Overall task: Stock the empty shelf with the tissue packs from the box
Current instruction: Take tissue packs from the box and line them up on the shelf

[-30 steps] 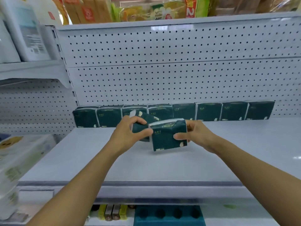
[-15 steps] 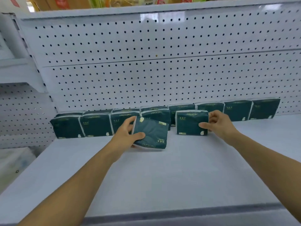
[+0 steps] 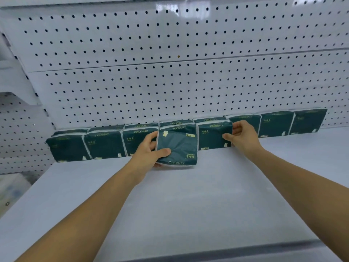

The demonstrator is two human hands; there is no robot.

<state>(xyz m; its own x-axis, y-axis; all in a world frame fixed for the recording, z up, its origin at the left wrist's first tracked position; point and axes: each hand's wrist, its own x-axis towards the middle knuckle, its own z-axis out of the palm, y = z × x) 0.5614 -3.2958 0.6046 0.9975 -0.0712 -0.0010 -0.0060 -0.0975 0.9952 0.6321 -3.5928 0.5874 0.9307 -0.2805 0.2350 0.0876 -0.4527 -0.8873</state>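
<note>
Plainly mid-stocking: white shelf [image 3: 188, 201] under a pegboard back [image 3: 170, 82], lined along the rear with a row of dark green tissue packs [image 3: 105, 144]. Left hand [image 3: 149, 154] curled round a tilted pack [image 3: 177, 146], thumb on its face, lower edge nearly on the shelf, just before the row. Right hand [image 3: 243, 137] pinching an upright pack [image 3: 213, 137] by its right edge, stood against the row. Tilted pack likely due upright next, beside its neighbour.
</note>
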